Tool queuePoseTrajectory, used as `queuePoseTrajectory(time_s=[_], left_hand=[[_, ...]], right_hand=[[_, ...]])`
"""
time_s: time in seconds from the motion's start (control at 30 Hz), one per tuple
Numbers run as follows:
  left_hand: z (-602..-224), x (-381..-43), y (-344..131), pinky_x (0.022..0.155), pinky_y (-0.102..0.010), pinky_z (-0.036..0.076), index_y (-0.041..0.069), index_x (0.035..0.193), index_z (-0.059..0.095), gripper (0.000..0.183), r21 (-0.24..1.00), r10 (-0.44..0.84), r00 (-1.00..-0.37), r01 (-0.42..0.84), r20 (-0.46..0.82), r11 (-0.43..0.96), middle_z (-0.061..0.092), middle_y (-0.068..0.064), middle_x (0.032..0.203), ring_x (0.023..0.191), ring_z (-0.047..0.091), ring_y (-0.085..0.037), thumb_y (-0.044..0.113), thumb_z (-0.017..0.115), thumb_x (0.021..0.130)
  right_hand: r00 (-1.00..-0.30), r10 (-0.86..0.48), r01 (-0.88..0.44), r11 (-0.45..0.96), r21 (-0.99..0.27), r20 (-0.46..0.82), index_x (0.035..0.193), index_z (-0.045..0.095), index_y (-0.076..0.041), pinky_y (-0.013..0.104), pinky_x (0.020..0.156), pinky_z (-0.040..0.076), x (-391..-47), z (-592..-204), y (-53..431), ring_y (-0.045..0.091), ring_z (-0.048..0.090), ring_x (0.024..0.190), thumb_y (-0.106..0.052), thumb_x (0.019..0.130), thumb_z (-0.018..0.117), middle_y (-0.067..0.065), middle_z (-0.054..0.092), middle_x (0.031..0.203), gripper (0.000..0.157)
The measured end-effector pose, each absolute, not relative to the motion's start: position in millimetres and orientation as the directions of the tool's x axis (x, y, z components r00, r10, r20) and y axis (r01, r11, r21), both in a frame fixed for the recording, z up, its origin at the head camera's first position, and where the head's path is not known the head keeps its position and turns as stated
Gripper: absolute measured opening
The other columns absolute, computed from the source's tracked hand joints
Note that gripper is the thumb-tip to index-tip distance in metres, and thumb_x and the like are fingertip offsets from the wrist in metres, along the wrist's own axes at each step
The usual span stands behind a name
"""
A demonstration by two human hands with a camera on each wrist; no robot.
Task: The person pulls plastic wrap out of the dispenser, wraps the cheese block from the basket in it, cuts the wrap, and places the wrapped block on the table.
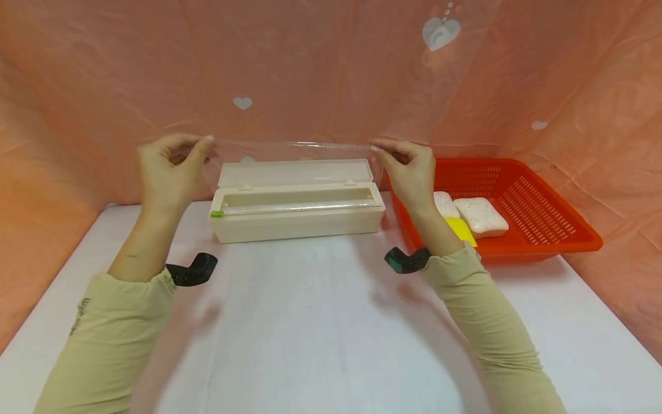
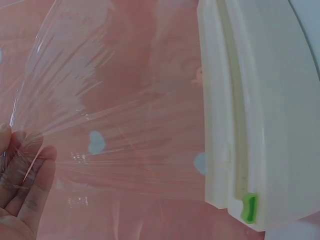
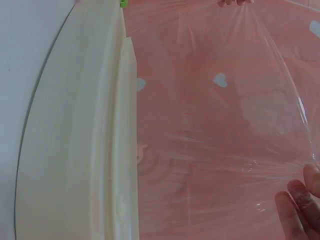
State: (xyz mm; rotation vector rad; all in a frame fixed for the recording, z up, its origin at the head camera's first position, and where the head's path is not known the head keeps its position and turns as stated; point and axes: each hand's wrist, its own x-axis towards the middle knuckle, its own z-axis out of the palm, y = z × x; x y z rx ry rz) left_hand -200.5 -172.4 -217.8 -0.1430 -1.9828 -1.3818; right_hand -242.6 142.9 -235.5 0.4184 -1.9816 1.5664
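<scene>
Pinching the plastic wrap near its corners, the left hand and right hand held it taut above the open box; uneven pulling could have torn it where creases gathered, while slack could have made it cling together.

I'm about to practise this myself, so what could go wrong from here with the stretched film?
The clear film might tear or slip free, as creases fan out from the left grip and right grip. It could also cling to itself if the two pinches drift together. The cream box might slide under a harder pull, since neither grip steadies it.
</scene>
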Motion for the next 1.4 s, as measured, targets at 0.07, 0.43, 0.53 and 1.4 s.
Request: queuePoseTrajectory(time_s=[0.07,0.43,0.53,1.4], left_hand=[[-216,-200,-173,0.065,-0.011,0.047,0.008,0.083,0.074,0.009,0.779,-0.297,-0.737,0.479,0.607,0.403,0.061,0.028,0.063,0.061,0.060,0.005,0.013,0.070,0.088],[-202,-193,-174,0.070,-0.013,0.050,0.021,0.077,0.072,0.011,0.758,-0.320,-0.693,0.537,0.647,0.370,0.065,0.024,0.064,0.064,0.064,0.000,0.015,0.071,0.087],[-198,-190,-174,0.070,-0.012,0.049,0.013,0.079,0.075,0.007,0.757,-0.333,-0.684,0.543,0.649,0.363,0.066,0.022,0.065,0.065,0.064,0.000,0.016,0.072,0.086],[-170,-169,-167,0.067,-0.013,0.051,-0.003,0.078,0.074,0.013,0.701,-0.381,-0.606,0.686,0.699,0.196,0.070,0.006,0.065,0.060,0.065,-0.007,0.009,0.077,0.080]], right_hand=[[-0.773,0.109,-0.586,0.255,-0.769,0.625,0.098,0.075,0.002,0.017,0.069,0.053,-242,-234,142,0.008,0.066,0.074,-0.005,0.086,0.070,0.012,0.074,0.093,0.015],[-0.689,0.149,-0.687,0.176,-0.705,0.709,0.095,0.076,0.000,0.021,0.075,0.055,-239,-226,138,0.010,0.069,0.080,-0.002,0.083,0.072,0.012,0.074,0.092,0.012],[-0.686,0.156,-0.693,0.157,-0.703,0.711,0.094,0.076,0.001,0.021,0.075,0.055,-238,-223,137,0.009,0.069,0.079,-0.001,0.083,0.072,0.010,0.074,0.090,0.012],[-0.551,0.175,-0.812,0.114,-0.573,0.816,0.096,0.074,0.005,0.025,0.080,0.055,-221,-195,145,0.014,0.069,0.082,0.000,0.083,0.071,-0.005,0.072,0.084,0.014]])
